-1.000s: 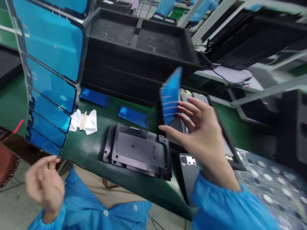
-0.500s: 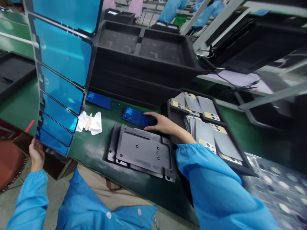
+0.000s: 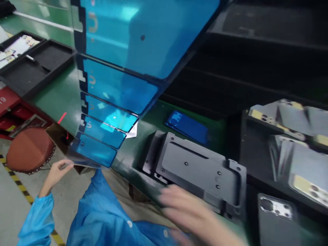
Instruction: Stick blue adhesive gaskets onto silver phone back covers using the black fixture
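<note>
Black fixture (image 3: 196, 167) sits just beyond right hand (image 3: 191, 212), too blurred to tell its grip. Left hand (image 3: 57, 173) pinches the clear end of blue film strip (image 3: 120, 85), extending up past those fingers; likely light, floppy, slick: hold by 2 edges.

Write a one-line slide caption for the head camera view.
Left hand pinches a strip of blue film by its lower end; right hand, blurred, is near a dark fixture.

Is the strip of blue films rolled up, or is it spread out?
Spread out: the strip of blue films shows its pieces in a row, and the left hand pinches its lower edge.
</note>
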{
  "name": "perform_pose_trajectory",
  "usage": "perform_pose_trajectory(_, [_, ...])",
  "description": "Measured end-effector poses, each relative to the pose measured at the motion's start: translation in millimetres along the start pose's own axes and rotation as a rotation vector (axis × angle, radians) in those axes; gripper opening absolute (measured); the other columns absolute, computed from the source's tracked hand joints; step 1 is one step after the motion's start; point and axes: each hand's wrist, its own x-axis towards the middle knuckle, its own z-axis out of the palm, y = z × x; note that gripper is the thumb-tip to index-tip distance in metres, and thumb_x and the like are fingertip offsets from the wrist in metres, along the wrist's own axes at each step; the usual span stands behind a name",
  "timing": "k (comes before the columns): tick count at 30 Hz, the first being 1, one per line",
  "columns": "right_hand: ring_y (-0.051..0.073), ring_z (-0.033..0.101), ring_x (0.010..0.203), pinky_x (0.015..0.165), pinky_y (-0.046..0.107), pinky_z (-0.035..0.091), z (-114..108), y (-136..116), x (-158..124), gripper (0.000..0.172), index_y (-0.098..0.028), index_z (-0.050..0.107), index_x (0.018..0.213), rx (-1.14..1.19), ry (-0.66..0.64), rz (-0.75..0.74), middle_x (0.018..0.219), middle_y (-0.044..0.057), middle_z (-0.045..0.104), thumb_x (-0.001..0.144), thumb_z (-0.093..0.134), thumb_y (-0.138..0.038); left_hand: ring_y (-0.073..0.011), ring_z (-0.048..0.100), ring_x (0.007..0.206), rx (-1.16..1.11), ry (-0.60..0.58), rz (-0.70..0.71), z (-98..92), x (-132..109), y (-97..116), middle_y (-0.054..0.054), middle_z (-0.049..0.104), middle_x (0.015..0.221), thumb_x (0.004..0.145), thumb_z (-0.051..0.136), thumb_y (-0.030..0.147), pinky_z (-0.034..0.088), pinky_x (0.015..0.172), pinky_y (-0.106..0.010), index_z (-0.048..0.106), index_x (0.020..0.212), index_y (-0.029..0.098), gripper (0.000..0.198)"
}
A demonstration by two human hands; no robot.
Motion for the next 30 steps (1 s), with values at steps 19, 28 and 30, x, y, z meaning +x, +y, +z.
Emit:
perform_pose_trajectory(19, [0.032, 0.042, 0.151, 0.119, 0.054, 0.046, 133.4, -7.0, 73.4, 0.062, -0.015, 0.039, 0.156, -0.121, 0.017, -0.085, 0.156, 0.021, 0.052, 0.097, 0.058, -0.015, -0.0228, 0.077, 0.074, 0.042, -0.018, 0.502, -6.7, -15.1, 110.8, -0.007, 0.081, 0.081, 0.087, 0.072, 0.045, 0.064, 0.073, -0.032, 0.081, 0.08, 0.023, 0.024])
perform_pose_trajectory(28, [0.027, 0.074, 0.117, 0.105, 0.043, 0.06, 130.1, -14.9, 75.4, 0.057, -0.011, 0.054, 0.139, -0.161, 0.141, -0.245, 0.124, 0.014, 0.078, 0.084, 0.047, -0.002, -0.0187, 0.078, 0.089, 0.288, -0.069, 1.074, -12.9, -33.1, 148.9, -0.008, 0.08, 0.099, 0.094, 0.05, 0.006, 0.063, 0.077, -0.023, 0.079, 0.112, 0.03, 0.042])
perform_pose_trajectory(30, [0.025, 0.078, 0.106, 0.098, 0.04, 0.064, 126.4, -13.7, 81.0, 0.056, -0.013, 0.057, 0.135, -0.141, 0.199, -0.241, 0.115, 0.012, 0.081, 0.082, 0.045, 0.001, -0.0189, 0.077, 0.091, 0.311, -0.071, 1.084, -15.2, -28.3, 144.9, -0.006, 0.08, 0.099, 0.095, 0.051, 0.006, 0.063, 0.084, -0.026, 0.073, 0.127, 0.034, 0.048])
